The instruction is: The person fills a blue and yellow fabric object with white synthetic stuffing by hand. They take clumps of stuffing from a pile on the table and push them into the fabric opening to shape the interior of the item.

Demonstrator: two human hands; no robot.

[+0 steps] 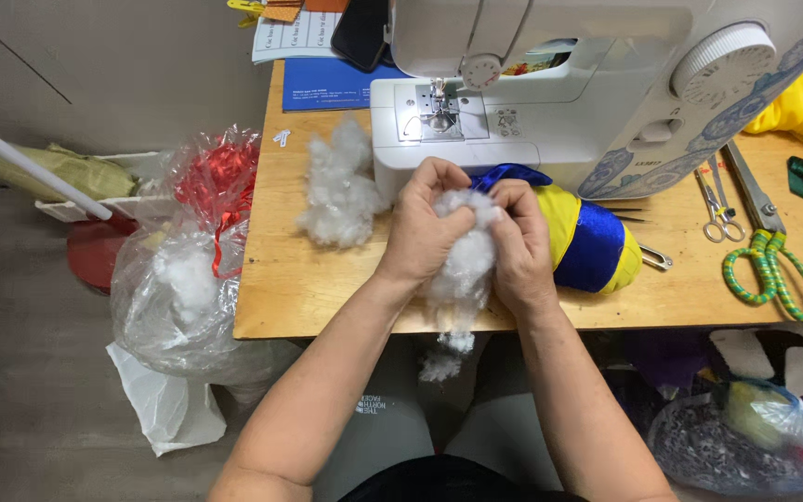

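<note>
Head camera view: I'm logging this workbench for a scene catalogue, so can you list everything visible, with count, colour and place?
Stuffing in hand: one clump, white, between both hands at the table's front edge.
Loose stuffing: one pile, white, on the table left of the hands.
Fabric piece: one, blue and yellow, right of the hands.
Sewing machine: one, white, back of the table.
Scissors: one large pair, green-wrapped handles, right side.
Small snips: one, metal, beside the scissors.
Table: one, wooden.
Plastic bags: clear, holding white and red contents, left of the table.
Left hand: gripping the stuffing.
Right hand: gripping the stuffing.
</note>
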